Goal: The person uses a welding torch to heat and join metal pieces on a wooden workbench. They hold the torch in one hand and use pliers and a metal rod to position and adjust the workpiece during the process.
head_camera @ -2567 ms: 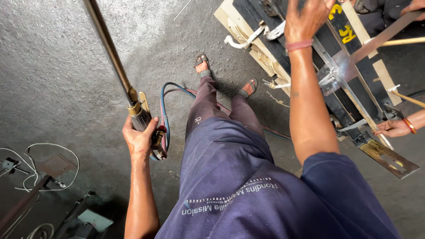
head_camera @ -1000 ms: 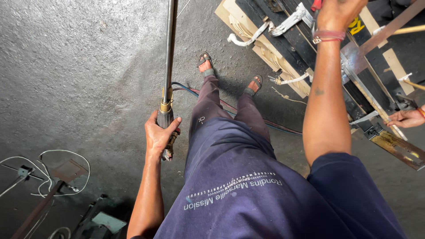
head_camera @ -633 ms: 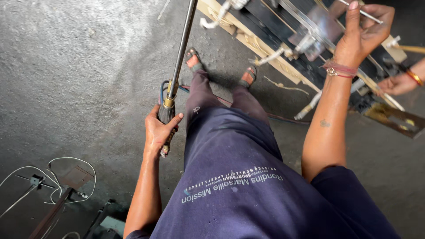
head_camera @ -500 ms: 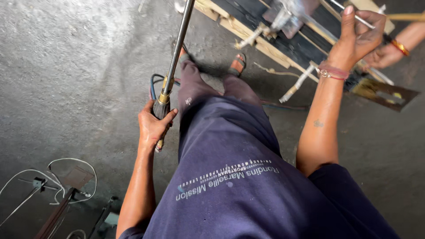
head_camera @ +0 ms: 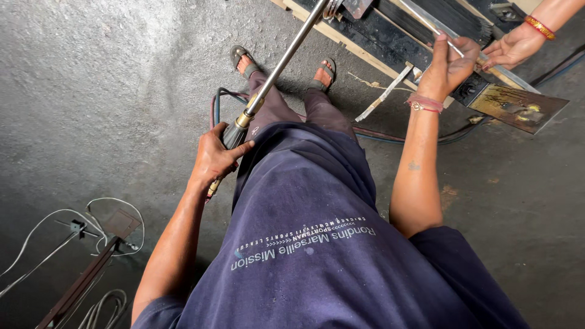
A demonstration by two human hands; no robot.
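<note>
Standing on a concrete floor (head_camera: 91, 91), holding a long torch and a thin rod.

The left hand (head_camera: 214, 159) is closed around the torch (head_camera: 277, 70) handle, its tube slanting up toward the steel frame (head_camera: 426, 36). The right hand (head_camera: 448, 67) pinches the thin rod (head_camera: 426, 23) with half-curled fingers. Another person's hand (head_camera: 515, 45) lies open beside it.

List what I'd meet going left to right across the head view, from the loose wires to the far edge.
White wires → left hand gripping the torch handle → sandalled feet → right hand on a thin metal rod → another person's hand → rusty metal plate.
</note>
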